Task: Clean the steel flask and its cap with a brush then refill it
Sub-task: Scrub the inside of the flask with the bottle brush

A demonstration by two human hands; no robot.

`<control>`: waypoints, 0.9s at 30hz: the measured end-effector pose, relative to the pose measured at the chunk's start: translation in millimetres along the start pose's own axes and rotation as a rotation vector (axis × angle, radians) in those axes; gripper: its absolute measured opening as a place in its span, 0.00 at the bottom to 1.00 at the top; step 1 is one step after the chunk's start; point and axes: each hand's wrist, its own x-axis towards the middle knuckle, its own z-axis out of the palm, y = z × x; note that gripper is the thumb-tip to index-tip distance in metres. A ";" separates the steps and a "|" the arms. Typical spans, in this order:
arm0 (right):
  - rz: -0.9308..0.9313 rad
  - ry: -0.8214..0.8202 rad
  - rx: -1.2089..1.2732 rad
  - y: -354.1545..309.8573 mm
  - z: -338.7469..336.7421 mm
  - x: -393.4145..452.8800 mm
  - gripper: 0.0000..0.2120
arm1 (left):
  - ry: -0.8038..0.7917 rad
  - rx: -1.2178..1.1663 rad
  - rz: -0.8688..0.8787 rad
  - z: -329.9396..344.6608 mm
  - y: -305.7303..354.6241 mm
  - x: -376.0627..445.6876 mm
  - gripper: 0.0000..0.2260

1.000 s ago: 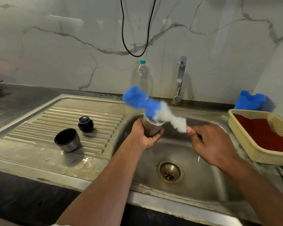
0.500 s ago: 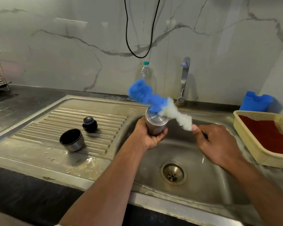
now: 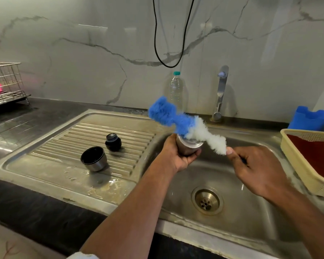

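My left hand (image 3: 178,156) grips the steel flask (image 3: 188,147) over the sink basin, its end turned up toward me. My right hand (image 3: 258,169) holds the handle of a bottle brush (image 3: 185,124) with blue and white bristles. The bristles lie across the top end of the flask. On the ribbed drainboard to the left stand the steel cup-shaped cap (image 3: 94,159), open side up, and a black stopper (image 3: 113,142).
The tap (image 3: 220,92) and a clear plastic bottle (image 3: 176,90) stand at the back of the sink (image 3: 241,212). A cream basket (image 3: 310,161) and a blue container (image 3: 310,118) sit on the right. A wire rack (image 3: 5,83) is far left. A black cable (image 3: 168,34) hangs on the wall.
The brush has shifted slightly across the flask's top end while both hands stay over the basin. The camera has moved closer and turned left, bringing the wire rack into view.
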 end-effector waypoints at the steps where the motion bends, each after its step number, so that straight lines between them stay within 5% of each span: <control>1: 0.034 0.006 -0.012 -0.4 -1.0 0.1 0.27 | 0.006 -0.004 0.005 0.9 1.3 -1.8 0.16; 12: 0.257 0.104 0.004 13.0 -9.7 3.1 0.26 | -0.066 0.129 0.038 4.3 10.2 -11.5 0.15; 22: 0.347 0.073 0.019 24.9 -2.8 4.6 0.27 | 0.115 0.745 0.624 -7.9 0.3 6.3 0.30; 27: 0.370 0.064 0.005 26.3 -0.5 5.8 0.27 | 0.241 1.161 0.732 -19.1 -5.1 17.6 0.34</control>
